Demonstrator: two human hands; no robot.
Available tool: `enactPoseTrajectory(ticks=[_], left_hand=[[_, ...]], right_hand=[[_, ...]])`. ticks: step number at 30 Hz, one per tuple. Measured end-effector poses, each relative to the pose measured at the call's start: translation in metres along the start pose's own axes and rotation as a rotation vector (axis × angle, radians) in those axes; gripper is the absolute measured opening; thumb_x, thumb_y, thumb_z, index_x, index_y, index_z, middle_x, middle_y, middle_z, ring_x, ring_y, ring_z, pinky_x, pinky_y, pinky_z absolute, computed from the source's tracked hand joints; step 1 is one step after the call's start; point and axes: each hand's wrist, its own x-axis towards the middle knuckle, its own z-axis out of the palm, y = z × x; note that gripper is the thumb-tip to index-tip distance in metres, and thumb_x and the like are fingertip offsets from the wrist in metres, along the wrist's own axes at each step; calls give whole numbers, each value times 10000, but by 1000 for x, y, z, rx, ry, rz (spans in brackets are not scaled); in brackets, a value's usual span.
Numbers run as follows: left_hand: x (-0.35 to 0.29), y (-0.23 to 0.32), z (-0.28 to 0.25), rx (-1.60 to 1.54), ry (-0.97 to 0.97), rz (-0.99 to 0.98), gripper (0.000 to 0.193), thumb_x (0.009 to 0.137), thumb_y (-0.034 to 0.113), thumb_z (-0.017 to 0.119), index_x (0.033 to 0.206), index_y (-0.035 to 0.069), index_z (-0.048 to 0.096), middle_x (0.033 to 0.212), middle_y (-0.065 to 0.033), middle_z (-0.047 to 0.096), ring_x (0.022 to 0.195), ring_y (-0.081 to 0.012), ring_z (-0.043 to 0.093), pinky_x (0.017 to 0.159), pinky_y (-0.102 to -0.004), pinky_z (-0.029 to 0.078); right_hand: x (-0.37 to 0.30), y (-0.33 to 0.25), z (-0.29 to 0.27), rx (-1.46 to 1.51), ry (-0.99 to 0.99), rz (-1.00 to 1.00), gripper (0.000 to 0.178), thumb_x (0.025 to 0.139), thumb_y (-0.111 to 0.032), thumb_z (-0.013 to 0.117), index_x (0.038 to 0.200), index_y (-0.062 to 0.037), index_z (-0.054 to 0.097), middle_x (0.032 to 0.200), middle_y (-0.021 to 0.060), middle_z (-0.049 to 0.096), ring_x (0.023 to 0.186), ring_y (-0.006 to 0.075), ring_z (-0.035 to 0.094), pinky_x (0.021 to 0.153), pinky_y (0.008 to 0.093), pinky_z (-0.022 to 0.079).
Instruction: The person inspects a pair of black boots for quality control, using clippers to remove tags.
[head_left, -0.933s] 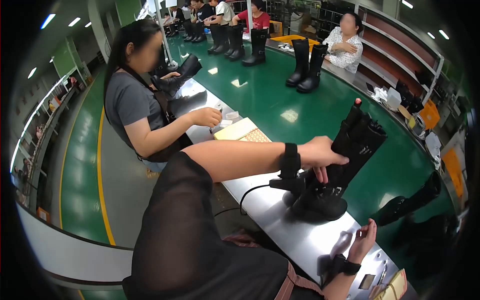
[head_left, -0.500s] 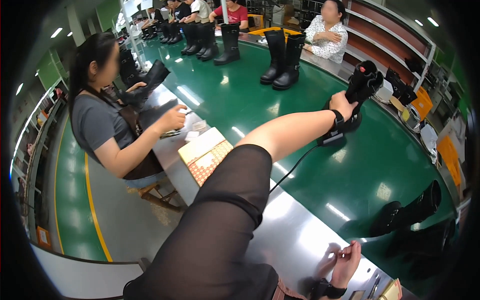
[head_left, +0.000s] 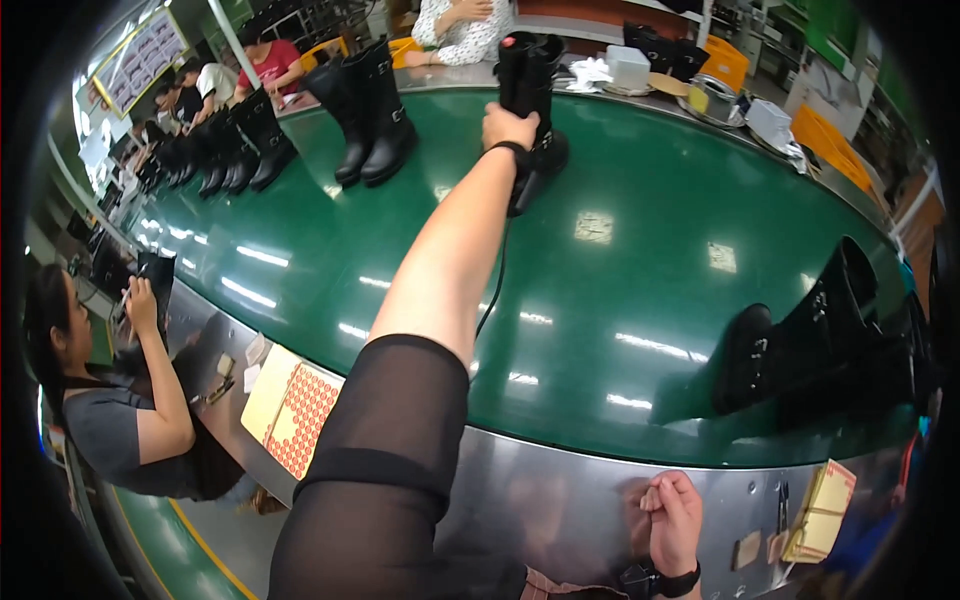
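At the far side of the green belt, my left hand (head_left: 511, 128) is wrapped around the shafts of black boots (head_left: 530, 85) standing upright. A small red mark shows at the boot tops. My left arm is stretched out, with a black band at the wrist and a dark sheer sleeve. Low in front of me, my right hand (head_left: 674, 520) rests over the metal ledge (head_left: 590, 500) with its fingers curled in, and nothing shows in it. Farther right on the belt, more black boots with buckles (head_left: 800, 335) lean sideways, partly lost in shadow.
Another pair of black boots (head_left: 368, 120) stands left of my left hand, with several more beyond. Sheets of red round stickers (head_left: 304, 415) and a yellow pad (head_left: 825, 512) lie along the ledge. A seated co-worker (head_left: 130, 420) handles a boot at left. A cable (head_left: 497, 285) crosses the belt.
My view has swung to the right, so the scene shifts left. My left hand keeps its hold on the boots. The right hand's fingers have curled in more. The co-worker's hand has moved to the boot.
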Motion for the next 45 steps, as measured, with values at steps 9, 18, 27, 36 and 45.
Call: enactPoseTrajectory(ticks=[9, 18, 27, 36, 45], left_hand=[[-89, 57, -73, 41, -534, -315, 435, 768, 120, 721, 1102, -44, 497, 950, -178, 615, 758, -261, 665, 564, -421, 586], [-308, 159, -253, -269, -1158, -278, 293, 908, 174, 591, 1136, -5, 550, 977, -75, 619, 796, -163, 654, 706, -298, 547], [-396, 111, -321, -478, -1117, -420, 236, 910, 202, 617, 1050, 12, 601, 950, -76, 646, 757, -136, 656, 738, -279, 537], [-403, 31, -232, -931, -1086, -765, 176, 932, 210, 567, 1023, 62, 593, 932, -61, 650, 803, -153, 629, 768, -309, 514], [-415, -16, -203, -1188, -1120, -964, 224, 943, 218, 546, 1093, 52, 554, 953, -93, 633, 875, -199, 629, 789, -333, 531]], right_hand=[[-5, 4, -11, -33, -75, -24, 159, 954, -143, 526, 913, -15, 611, 699, -29, 524, 619, 41, 450, 618, 192, 371], [-1, 11, -15, -56, -131, -44, 171, 950, -185, 543, 922, -39, 628, 667, -51, 486, 615, 46, 432, 603, 197, 384], [4, 13, -21, -65, -182, -58, 172, 951, -191, 539, 947, -50, 638, 672, -57, 490, 606, 51, 479, 589, 201, 413], [-17, -7, 11, -120, -292, 27, 170, 951, -212, 537, 939, -77, 641, 689, -67, 501, 649, 27, 482, 620, 176, 394], [20, 22, 41, 301, -533, 299, 191, 988, -245, 480, 1022, -80, 570, 757, -24, 535, 719, 90, 526, 712, 261, 480]])
